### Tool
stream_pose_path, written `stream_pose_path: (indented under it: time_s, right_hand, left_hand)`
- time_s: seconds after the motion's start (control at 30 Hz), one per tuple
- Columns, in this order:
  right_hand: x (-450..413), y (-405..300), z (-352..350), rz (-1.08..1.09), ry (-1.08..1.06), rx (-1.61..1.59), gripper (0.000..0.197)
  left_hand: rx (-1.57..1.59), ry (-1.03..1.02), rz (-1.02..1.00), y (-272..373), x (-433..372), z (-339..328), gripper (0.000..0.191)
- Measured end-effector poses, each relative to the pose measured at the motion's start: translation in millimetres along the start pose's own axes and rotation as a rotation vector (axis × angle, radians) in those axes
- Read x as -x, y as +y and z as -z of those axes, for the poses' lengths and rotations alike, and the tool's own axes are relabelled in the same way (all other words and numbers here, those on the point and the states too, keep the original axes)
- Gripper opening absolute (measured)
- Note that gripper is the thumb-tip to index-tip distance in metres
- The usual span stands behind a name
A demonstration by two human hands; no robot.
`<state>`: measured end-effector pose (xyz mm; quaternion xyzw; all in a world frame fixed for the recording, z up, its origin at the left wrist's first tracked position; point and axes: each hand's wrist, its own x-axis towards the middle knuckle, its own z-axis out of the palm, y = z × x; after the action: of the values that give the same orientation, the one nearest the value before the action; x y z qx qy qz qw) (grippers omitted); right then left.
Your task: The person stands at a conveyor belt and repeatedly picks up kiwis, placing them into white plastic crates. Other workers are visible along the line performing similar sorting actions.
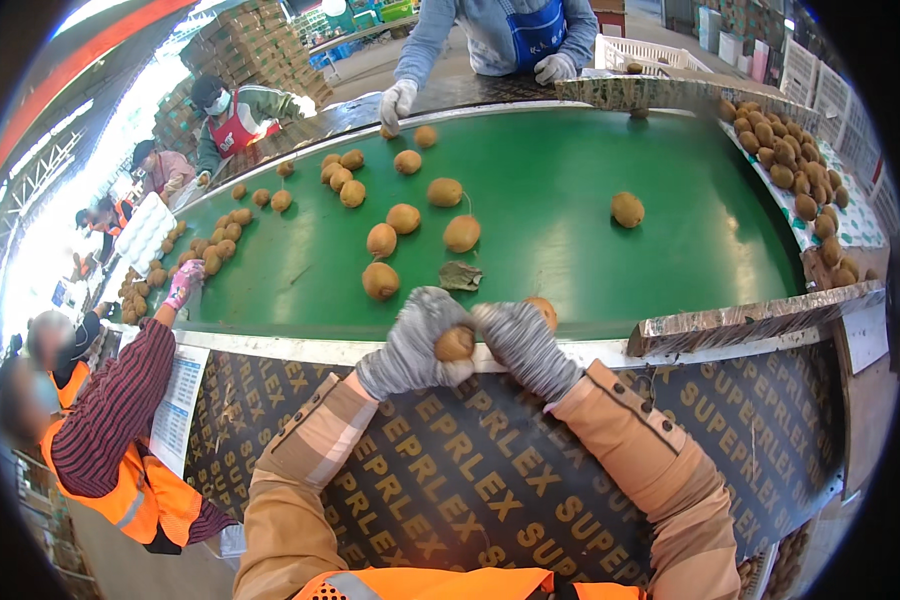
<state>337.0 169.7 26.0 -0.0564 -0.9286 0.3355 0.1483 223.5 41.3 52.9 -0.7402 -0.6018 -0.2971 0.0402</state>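
Note:
My left hand (pixel 424 341), in a grey knit glove, is closed around a brown kiwifruit (pixel 454 343) above the near edge of the green conveyor belt (pixel 570 262). Right beside it is my right hand (pixel 529 345), gloved alike, its fingertips near that fruit; whether it grips anything is hidden by the glove and blur. Another kiwifruit (pixel 543 312) lies on the belt just behind my right hand. A dry leaf (pixel 460 276) rests beyond my left hand, near several loose kiwifruit (pixel 380 280). One kiwifruit (pixel 628 209) sits apart on the right half of the belt.
A wooden board (pixel 750 319) edges the belt at the near right, with a kiwifruit pile (pixel 787 154) behind it. Across the belt, a co-worker's gloved hand (pixel 397 105) touches a fruit. At left, another co-worker's pink-gloved hand (pixel 186 283) reaches over the belt. A printed panel (pixel 495 465) lies before me.

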Motion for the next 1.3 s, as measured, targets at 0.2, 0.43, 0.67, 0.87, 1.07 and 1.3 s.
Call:
stream_pose_path:
  time_s: [0.2, 0.43, 0.67, 0.87, 1.07, 1.3]
  right_hand:
    - [16, -3, -13, 0.025, 0.017, 0.195, 0.039]
    - [15, -8, -21, 0.008, 0.071, 0.310, 0.049]
    - [-5, 10, -10, -0.163, 0.217, 0.468, 0.042]
    - [-1, 29, 17, -0.230, 0.549, 0.667, 0.046]
    - [3, 7, -6, 0.055, -0.052, 0.408, 0.048]
    - [-4, 29, 5, -0.327, 0.209, 0.481, 0.049]
  left_hand:
    - [-0.329, 0.675, 0.729, -83, 36, 8, 0.056]
    - [0.189, 0.688, 0.983, -148, 33, 12, 0.092]
    - [0.853, 0.457, 0.570, -161, -18, -23, 0.081]
    - [1.199, 0.593, 0.620, -123, -60, -47, 0.085]
    - [0.745, 0.153, 0.599, -126, -42, -34, 0.077]
    - [0.686, 0.206, 0.643, -96, -56, -37, 0.055]
